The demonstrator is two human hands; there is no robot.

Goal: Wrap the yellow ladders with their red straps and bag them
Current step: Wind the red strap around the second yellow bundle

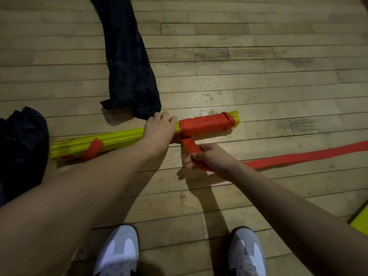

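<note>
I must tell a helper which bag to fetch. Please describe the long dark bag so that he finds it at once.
On the wooden floor, find the yellow ladder bundle. The long dark bag lies flat beyond it, stretching away from the left hand. The other dark bag, left of the bundle, is a crumpled heap.

Your flat plastic ladder bundle (119, 137) is bright yellow, the woven strap (207, 125) wound round it solid red. That limp fabric bag (127, 62) is plain navy-black, your sneakers (117, 253) grey-and-white, the plank floor (258, 62) pale scuffed wood.
</note>
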